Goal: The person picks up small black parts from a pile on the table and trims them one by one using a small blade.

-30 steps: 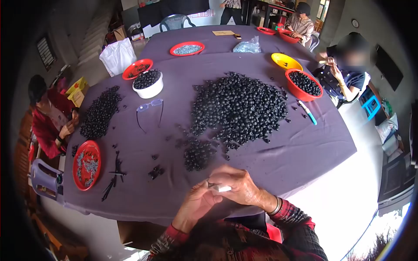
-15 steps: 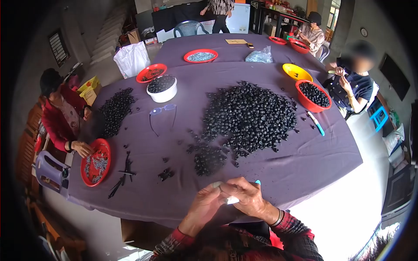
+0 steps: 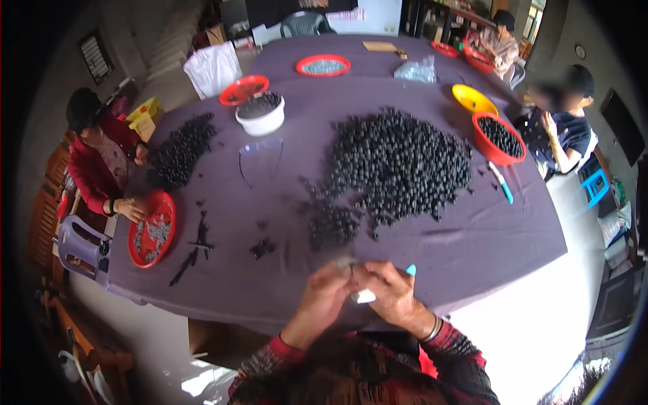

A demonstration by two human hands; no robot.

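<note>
My right hand [image 3: 390, 291] is closed around a tool with a white and teal handle [image 3: 365, 295]; its teal end sticks out above the knuckles. My left hand [image 3: 325, 290] is pinched against the right fingertips, and blur hides what lies between them. Both hands are over the table's near edge. Just beyond them lies a small cluster of black pieces [image 3: 332, 228], joined to a large heap of small round black pieces [image 3: 405, 165]. A few more black bits [image 3: 262, 248] are left of the hands.
At left, a person's hand [image 3: 129, 209] is at a red tray [image 3: 170, 221] of small grey pieces. Nearby lie black scissors-like tools [image 3: 196, 248], glasses [image 3: 262, 150] and a white tub [image 3: 262, 126]. Right are a red bowl [image 3: 503, 159], a similar white-and-teal tool [image 3: 501, 182] and another seated person [image 3: 557, 138].
My view has tipped down, so the table sits higher in it. My hands stay together with slightly shifted fingers. The person at right has turned their head and lowered a hand.
</note>
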